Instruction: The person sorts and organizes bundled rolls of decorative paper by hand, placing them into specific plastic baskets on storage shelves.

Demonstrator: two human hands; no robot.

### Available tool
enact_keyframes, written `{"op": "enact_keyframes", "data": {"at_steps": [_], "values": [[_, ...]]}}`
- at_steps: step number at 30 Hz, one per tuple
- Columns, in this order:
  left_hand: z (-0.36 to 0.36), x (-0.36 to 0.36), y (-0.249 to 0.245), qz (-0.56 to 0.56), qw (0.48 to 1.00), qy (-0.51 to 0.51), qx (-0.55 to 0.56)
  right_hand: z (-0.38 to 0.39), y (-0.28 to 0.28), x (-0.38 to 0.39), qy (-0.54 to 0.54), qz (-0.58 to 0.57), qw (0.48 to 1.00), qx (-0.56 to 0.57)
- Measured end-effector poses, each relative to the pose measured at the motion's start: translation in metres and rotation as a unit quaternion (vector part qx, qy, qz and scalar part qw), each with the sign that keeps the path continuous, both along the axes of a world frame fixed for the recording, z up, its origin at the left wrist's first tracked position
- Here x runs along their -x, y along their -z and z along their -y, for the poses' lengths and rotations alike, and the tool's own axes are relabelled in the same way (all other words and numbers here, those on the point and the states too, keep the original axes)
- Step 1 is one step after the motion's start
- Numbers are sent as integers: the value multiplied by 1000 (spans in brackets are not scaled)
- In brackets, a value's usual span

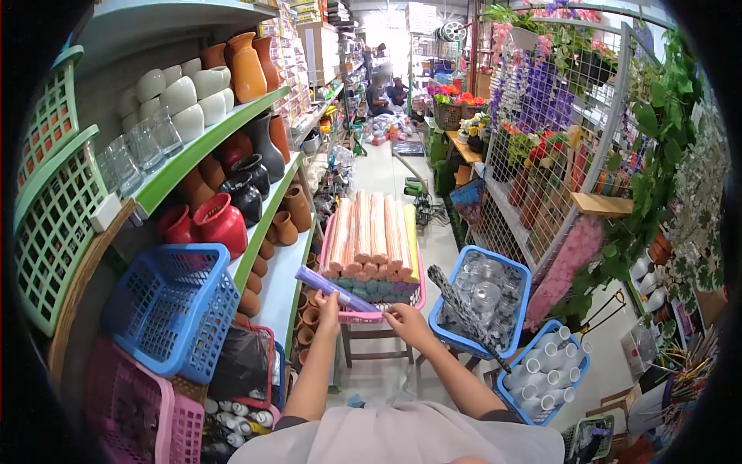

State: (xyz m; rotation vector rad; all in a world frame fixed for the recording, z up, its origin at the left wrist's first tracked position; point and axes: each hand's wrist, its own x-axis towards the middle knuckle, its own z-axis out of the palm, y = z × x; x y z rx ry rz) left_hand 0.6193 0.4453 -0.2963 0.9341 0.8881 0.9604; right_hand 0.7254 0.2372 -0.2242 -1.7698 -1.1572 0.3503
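A purple roll (338,291) in clear wrap lies slantwise over the front of a pink basket (422,292). My left hand (328,309) grips the roll near its middle, with the fingers closed round its lower side. At the roll's right end is my right hand (405,321), its fingertips pinched together at the basket's front rim; what they hold is too small to make out. Stacked in the basket are peach rolls (376,232), with green and purple ones beneath and a yellow one (412,240) at the right side.
Shelves with pots (220,220) and a blue basket (174,309) stand at left. To the right are a blue basket of clear plastic items (487,294), another of white bottles (545,371) and a wire rack (533,155). People (376,97) sit far down the aisle.
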Motion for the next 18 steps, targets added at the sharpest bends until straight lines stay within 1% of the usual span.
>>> {"op": "enact_keyframes", "data": {"at_steps": [1,2,3,5,6,8,9,11,12,14,18], "values": [[-12,-4,18,-9,1000,-17,-7,-24,15,-5,10,32,999,-24],[-16,-6,26,10,1000,-24,-8,-43,14,-5,3,59,998,-39],[-13,-8,22,-36,999,-35,-11,-62,14,-4,-1,59,998,-11],[-27,-9,47,-6,1000,5,-3,-99,27,-8,-14,99,995,21],[-28,-8,49,-3,1000,15,-11,-117,42,-12,-12,99,995,17],[-33,-8,58,5,1000,25,-14,-149,72,-16,-28,159,982,97],[-35,-7,59,4,999,34,-9,-158,72,-13,-27,157,983,94],[-43,-7,60,-28,998,58,9,-171,75,-9,-57,103,975,189],[-46,-8,60,-30,998,61,9,-172,74,-7,-47,123,973,190],[-43,-11,62,10,998,54,26,-174,72,-4,-37,129,972,192],[-18,-6,22,17,999,41,2,-169,67,-2,-30,154,972,176]]}}
